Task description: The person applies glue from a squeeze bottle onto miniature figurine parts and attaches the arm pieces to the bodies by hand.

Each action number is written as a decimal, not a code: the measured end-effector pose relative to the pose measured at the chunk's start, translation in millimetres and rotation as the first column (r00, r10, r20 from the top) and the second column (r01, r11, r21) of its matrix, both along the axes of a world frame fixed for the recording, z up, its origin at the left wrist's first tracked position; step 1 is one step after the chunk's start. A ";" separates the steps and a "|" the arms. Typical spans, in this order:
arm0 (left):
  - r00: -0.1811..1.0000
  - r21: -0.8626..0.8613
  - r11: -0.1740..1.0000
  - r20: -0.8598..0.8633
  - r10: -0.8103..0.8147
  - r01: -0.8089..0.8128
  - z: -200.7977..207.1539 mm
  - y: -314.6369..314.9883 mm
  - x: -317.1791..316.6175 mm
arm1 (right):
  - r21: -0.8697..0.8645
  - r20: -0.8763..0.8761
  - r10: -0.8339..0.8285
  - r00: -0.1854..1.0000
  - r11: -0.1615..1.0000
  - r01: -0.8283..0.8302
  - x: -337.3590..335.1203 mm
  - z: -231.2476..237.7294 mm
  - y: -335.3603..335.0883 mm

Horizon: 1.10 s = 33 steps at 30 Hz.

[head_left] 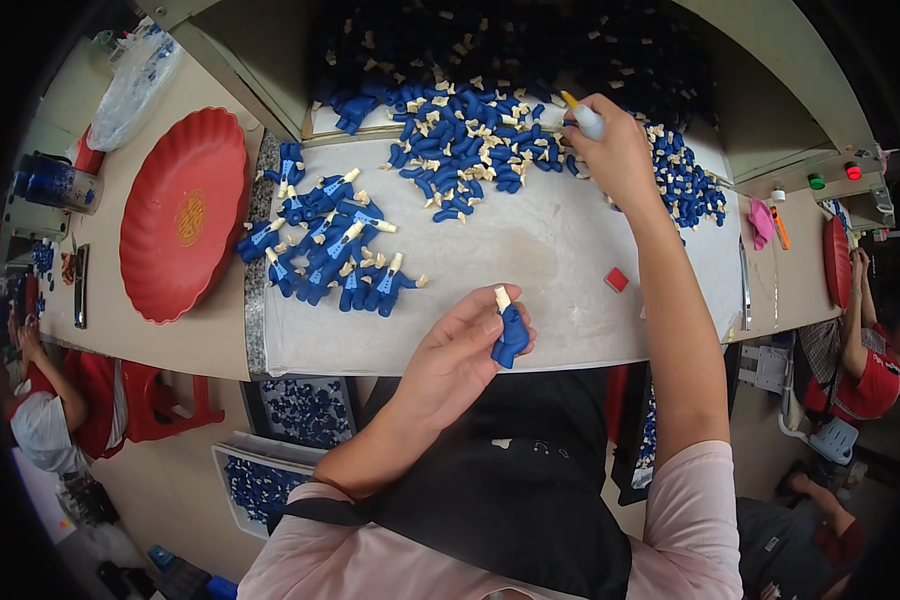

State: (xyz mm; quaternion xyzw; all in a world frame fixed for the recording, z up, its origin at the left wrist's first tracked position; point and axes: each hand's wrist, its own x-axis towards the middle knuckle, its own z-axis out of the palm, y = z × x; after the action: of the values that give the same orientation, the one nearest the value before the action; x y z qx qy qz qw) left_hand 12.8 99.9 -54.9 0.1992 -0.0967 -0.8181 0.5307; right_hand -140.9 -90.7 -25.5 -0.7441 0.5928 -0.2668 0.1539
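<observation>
My left hand (438, 362) is closed around a small blue figure torso (511, 338) with a cream neck pointing up, just above the near edge of the worktop. Farther off on the right, my right hand (618, 152) grips a small white bottle (589, 123) with a yellow tip. That bottle is over the heap of small blue arm pieces with cream hands (470, 140). Left of my hands lies a cluster of blue figures with light blue fronts and cream necks (332, 245), some with arms attached.
A big red scalloped dish (185, 215) stands on the left, beside the pale worktop (530, 250). A small red square (617, 279) lies on the worktop. Below the edge are trays of blue parts (260, 485). Dark housing walls (805, 80) rise around the heap. Other people sit at both sides.
</observation>
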 end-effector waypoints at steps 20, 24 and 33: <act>0.976 -0.071 0.993 0.203 -0.082 0.098 7.6 11.7 -23.9 | 0.353 0.837 -0.237 0.492 0.923 -0.155 -31.0 10.7 197.6; 0.957 -0.131 0.987 0.286 -0.052 0.093 9.2 13.4 -23.0 | 0.204 0.669 -0.064 0.740 0.974 -0.100 -29.2 20.6 201.6; 0.936 -0.232 0.970 0.352 0.017 0.070 7.6 13.3 -23.7 | 0.194 0.531 -0.072 0.844 0.980 -0.038 -19.9 28.3 205.6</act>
State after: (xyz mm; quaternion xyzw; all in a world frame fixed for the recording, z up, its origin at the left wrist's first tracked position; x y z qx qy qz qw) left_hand -10.9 113.2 -47.3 0.2751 -0.2913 -0.7585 0.5140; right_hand -160.8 114.9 2.7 -0.6157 0.5563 -0.4051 0.3838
